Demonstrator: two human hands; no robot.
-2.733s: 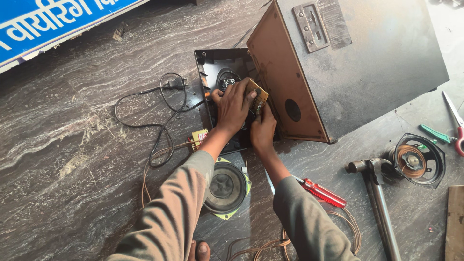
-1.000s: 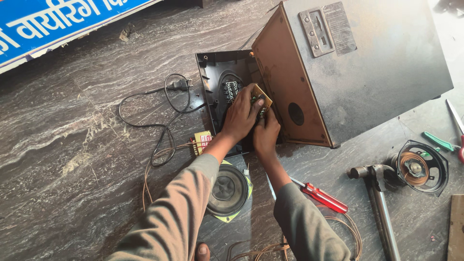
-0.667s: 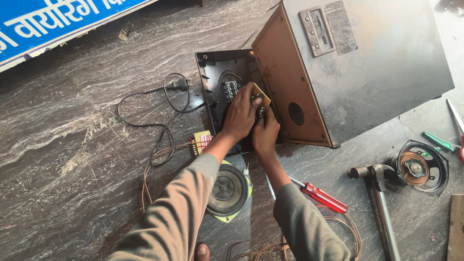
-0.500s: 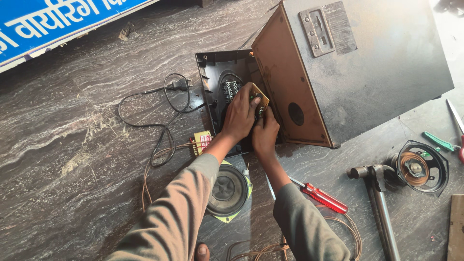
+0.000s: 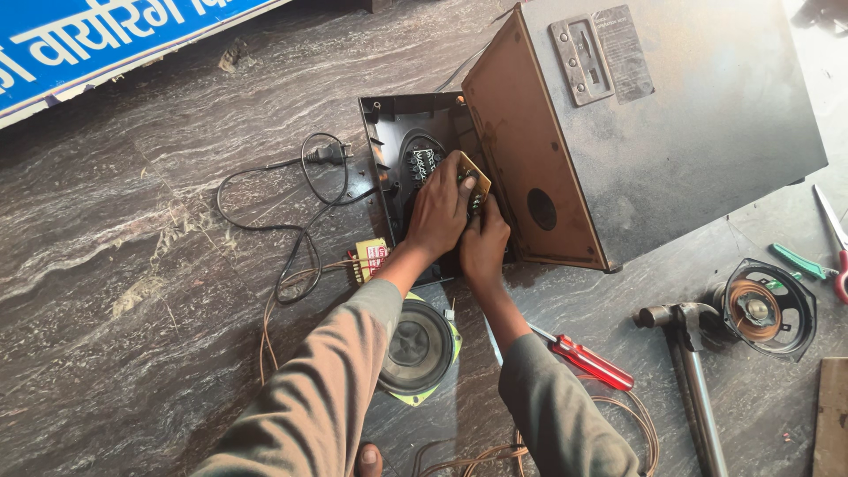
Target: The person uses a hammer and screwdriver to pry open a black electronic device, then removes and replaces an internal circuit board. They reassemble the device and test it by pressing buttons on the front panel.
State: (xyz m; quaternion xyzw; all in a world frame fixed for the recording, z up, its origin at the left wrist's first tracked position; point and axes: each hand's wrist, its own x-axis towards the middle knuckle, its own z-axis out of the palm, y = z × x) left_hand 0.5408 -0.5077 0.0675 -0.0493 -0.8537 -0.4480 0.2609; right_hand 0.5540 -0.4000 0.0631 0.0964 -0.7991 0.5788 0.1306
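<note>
Both hands meet at a small tan circuit board [image 5: 473, 172] held over the open black panel [image 5: 395, 146] of a dark wooden speaker cabinet [image 5: 671, 124] lying on the stone floor. My left hand [image 5: 439, 212] grips the board from above, thumb on its edge. Beside it, my right hand [image 5: 484, 249] presses against the board's lower side, next to the cabinet's brown face with a round port [image 5: 541, 209]. Inside the panel a coil of wires [image 5: 422, 163] shows just left of my fingers.
A black power cord [image 5: 291, 221] loops left of the panel. A loose speaker cone [image 5: 418, 346] lies under my arms, a red-handled screwdriver [image 5: 590, 360] to its right. Farther right lie a hammer [image 5: 685, 353], another speaker [image 5: 764, 306] and green-handled pliers [image 5: 799, 262]. A blue signboard [image 5: 97, 40] lies at top left.
The view has shifted slightly. Both hands stay on the circuit board at the panel with only small finger movements.
</note>
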